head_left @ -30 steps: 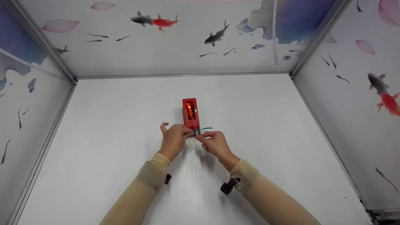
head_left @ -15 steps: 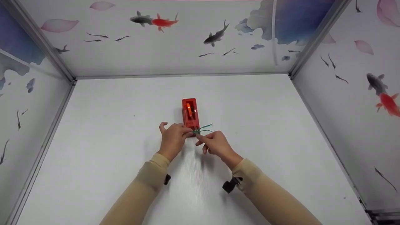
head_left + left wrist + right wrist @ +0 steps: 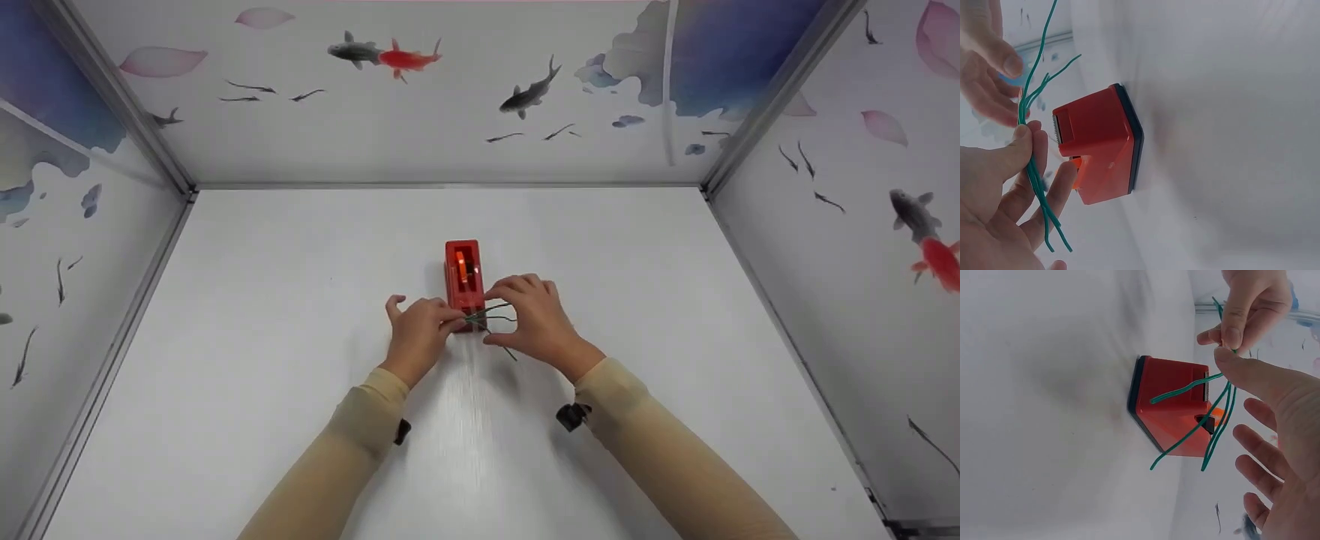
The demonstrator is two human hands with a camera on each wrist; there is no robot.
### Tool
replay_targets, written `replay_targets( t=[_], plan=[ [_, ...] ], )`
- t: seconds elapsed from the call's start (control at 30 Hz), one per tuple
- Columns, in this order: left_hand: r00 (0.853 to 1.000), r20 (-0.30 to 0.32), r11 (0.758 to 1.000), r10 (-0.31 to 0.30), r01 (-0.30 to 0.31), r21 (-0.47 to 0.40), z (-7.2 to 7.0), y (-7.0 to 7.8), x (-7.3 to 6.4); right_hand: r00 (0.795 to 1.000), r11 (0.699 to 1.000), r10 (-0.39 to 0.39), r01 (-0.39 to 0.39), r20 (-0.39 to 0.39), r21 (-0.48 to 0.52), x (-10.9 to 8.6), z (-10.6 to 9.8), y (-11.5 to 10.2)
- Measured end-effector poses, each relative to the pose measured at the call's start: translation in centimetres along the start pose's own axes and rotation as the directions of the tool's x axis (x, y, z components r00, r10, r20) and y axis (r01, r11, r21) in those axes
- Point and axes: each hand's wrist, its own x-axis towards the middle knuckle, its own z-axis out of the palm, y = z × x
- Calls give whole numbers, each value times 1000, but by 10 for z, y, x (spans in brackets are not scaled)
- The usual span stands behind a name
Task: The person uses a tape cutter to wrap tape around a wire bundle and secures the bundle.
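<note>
My left hand (image 3: 420, 330) pinches a bundle of thin green wires (image 3: 1034, 179) between thumb and index finger, just in front of a red tape dispenser (image 3: 466, 289). On the right side the loose wire ends (image 3: 1180, 443) fan out, one pointing lower than the others. My right hand (image 3: 544, 322) is around these ends with thumb and fingers spread apart. Its thumb (image 3: 1252, 379) overlaps the bundle near the left fingertips in the right wrist view. The dispenser stands on its dark base, its toothed cutting edge (image 3: 1057, 130) towards the hands.
An orange wheel (image 3: 461, 265) sits in the dispenser's slot. The white tabletop (image 3: 300, 255) is bounded by metal-framed walls printed with fish and petals. A dark wrist camera (image 3: 573, 417) sticks out from the right sleeve (image 3: 637, 412).
My right hand has let go of the bundle, moved right and away from me, and spread its fingers. The wire ends now fan wider, one hanging lower. My left hand keeps its pinch.
</note>
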Motion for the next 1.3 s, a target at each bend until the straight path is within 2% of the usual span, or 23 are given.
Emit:
replay_targets(
  t=[0.1,0.27,0.47,0.7,0.93,1.13,1.3],
  plan=[
    [1000,-4,1000,9,-9,4,0,0,0,999,999,-30,30,14,-37,1,3,2],
    [1000,2,1000,20,-21,12,-2,0,2,998,999,-53,53,37,-7,3,4,3],
    [1000,8,1000,24,-24,0,-2,-1,4,997,997,-76,76,17,1,8,5,5],
    [996,-11,996,88,-87,34,1,-4,5,998,998,-58,57,34,31,12,7,8],
    [995,9,990,99,-99,100,1,-5,6,993,988,-83,70,88,138,14,7,14],
    [992,16,976,129,-130,174,0,-5,8,977,975,-129,94,170,204,16,2,17],
    [989,14,969,147,-146,197,-1,-5,8,964,968,-116,56,240,243,17,-6,18]
  ],
)
